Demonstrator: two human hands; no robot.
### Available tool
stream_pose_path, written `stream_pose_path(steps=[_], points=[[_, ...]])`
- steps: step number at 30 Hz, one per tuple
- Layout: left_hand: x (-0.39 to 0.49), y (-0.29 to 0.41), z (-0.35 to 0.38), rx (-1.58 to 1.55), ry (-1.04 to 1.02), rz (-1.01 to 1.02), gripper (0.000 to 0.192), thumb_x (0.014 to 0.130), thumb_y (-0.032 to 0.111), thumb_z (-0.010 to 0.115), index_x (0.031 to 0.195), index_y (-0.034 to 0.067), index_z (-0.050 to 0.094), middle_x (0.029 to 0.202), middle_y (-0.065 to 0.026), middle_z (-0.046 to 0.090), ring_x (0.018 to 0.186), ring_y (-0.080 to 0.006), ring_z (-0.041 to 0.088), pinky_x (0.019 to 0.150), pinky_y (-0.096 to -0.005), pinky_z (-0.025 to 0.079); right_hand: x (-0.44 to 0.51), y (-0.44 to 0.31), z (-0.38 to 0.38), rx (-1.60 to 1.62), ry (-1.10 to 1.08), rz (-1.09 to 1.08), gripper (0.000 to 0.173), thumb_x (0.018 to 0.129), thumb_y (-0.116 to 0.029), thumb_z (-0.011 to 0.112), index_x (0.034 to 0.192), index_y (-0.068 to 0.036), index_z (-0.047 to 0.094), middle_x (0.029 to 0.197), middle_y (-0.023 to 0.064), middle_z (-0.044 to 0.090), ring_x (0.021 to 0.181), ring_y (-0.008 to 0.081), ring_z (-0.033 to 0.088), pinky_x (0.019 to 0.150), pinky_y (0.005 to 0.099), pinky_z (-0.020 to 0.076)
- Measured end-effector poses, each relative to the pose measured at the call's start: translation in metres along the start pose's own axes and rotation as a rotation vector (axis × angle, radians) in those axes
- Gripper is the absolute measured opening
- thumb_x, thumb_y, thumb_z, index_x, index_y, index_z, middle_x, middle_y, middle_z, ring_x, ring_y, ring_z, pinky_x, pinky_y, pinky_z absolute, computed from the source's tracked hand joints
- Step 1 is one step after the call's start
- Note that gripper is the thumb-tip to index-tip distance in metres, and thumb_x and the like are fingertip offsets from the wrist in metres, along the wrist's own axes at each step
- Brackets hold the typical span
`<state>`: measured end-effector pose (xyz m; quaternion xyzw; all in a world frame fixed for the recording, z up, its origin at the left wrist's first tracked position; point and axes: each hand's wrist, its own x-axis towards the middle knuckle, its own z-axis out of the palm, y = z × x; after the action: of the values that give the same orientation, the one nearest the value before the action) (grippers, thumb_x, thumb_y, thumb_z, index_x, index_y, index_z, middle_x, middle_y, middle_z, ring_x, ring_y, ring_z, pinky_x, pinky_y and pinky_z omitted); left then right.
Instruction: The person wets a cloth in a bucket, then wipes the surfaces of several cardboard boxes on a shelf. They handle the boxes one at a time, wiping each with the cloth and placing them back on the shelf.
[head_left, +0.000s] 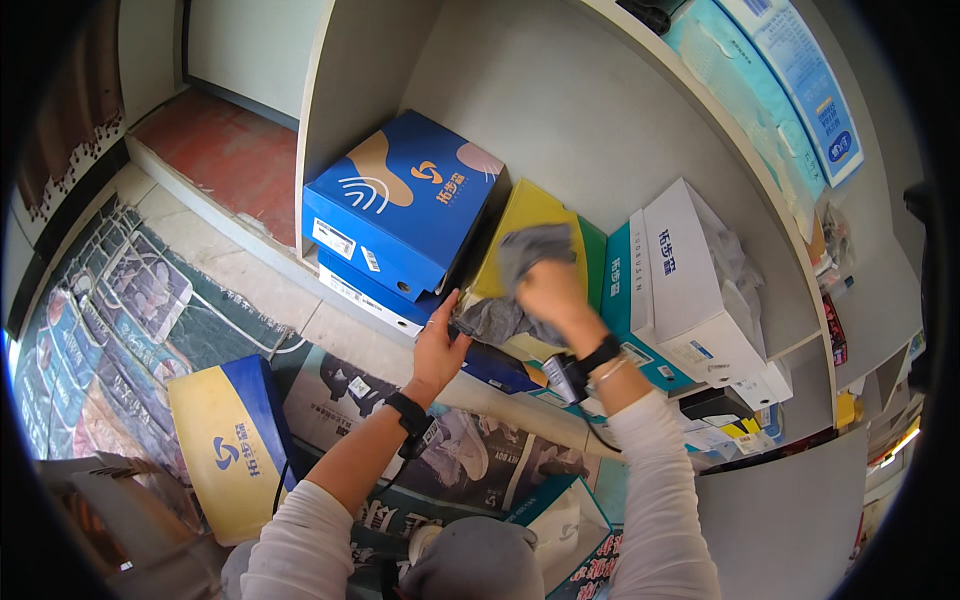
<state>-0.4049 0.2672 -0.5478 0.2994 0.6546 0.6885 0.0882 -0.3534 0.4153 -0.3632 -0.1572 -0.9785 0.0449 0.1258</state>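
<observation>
My right hand (553, 292) is shut on a grey cloth (536, 244), pressed over the top of a yellow and green shoebox (529, 206) on the shelf; the hand is blurred. Part of the cloth hangs over the box's near edge. At the near left corner of that box my left hand (441, 349) rests with its fingers apart, thumb beside the cloth. Immediately left stands a stack with a blue shoebox (405, 202) on top. To the right are a teal shoebox (619, 277) and a white shoebox (675, 262) with crumpled paper showing. Both wrists wear black straps with small devices.
A yellow and blue shoebox (225, 450) stands on the printed floor mat (322, 397) at left, near a chair (112, 517). An opened teal and white box (566, 525) lies by my knees. A vertical shelf panel (311, 135) rises left of the stack. Tissue packs (750, 97) lie at upper right.
</observation>
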Motion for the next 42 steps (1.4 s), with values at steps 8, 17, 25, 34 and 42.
stream_pose_path(steps=[8, 17, 25, 34, 42], points=[[0.015, 0.006, 0.013, 0.082, 0.085, -0.010, 0.047, 0.088, 0.026, 0.079, 0.125, 0.004, 0.058, 0.114, -0.0145, 0.061, 0.096, -0.0278, 0.066, 0.070, -0.0336, 0.056, 0.077, 0.058, 0.063, -0.149, -0.248, 0.230, 0.048, 0.094, -0.029, 0.041, 0.104, 0.007, 0.071, 0.118, 0.0324, 0.064, 0.118, 0.0509, 0.057, 0.107, 0.0653, 0.0343], [0.021, -0.012, 0.009, -0.065, 0.057, -0.029, 0.031, 0.086, 0.003, 0.072, 0.116, 0.004, 0.063, 0.107, -0.0144, 0.061, 0.088, -0.0314, 0.068, 0.072, -0.0354, 0.058, 0.139, 0.145, 0.062, -0.268, -0.206, 0.261, 0.049, 0.095, -0.035, 0.044, 0.114, 0.003, 0.069, 0.128, 0.0265, 0.064, 0.120, 0.0421, 0.060, 0.106, 0.0512, 0.0439], [0.023, -0.009, 0.009, 0.110, 0.110, 0.059, 0.027, 0.084, 0.004, 0.072, 0.110, 0.007, 0.063, 0.103, -0.0133, 0.062, 0.078, -0.0323, 0.067, 0.069, -0.0402, 0.054, 0.072, 0.190, 0.055, -0.360, -0.077, 0.460, 0.053, 0.101, -0.036, 0.040, 0.125, 0.007, 0.061, 0.131, 0.0320, 0.058, 0.120, 0.0466, 0.057, 0.107, 0.0519, 0.0426], [0.027, -0.018, 0.005, 0.060, 0.051, 0.029, 0.034, 0.082, 0.004, 0.076, 0.115, 0.005, 0.070, 0.105, -0.0174, 0.070, 0.095, -0.0333, 0.070, 0.081, -0.0363, 0.055, -0.029, 0.067, 0.051, -0.304, -0.061, 0.382, 0.047, 0.093, -0.037, 0.050, 0.090, 0.003, 0.074, 0.102, 0.0297, 0.070, 0.093, 0.0454, 0.067, 0.096, 0.0531, 0.0492], [0.004, -0.054, -0.032, 0.162, 0.015, 0.154, 0.026, 0.096, 0.004, 0.062, 0.121, 0.003, 0.069, 0.103, -0.0106, 0.074, 0.089, -0.0190, 0.071, 0.074, -0.0295, 0.056, -0.091, 0.027, 0.070, -0.036, 0.507, -0.074, 0.023, 0.080, -0.018, 0.071, 0.097, -0.003, 0.072, 0.098, 0.0222, 0.070, 0.093, 0.0436, 0.065, 0.084, 0.0507, 0.0515]])
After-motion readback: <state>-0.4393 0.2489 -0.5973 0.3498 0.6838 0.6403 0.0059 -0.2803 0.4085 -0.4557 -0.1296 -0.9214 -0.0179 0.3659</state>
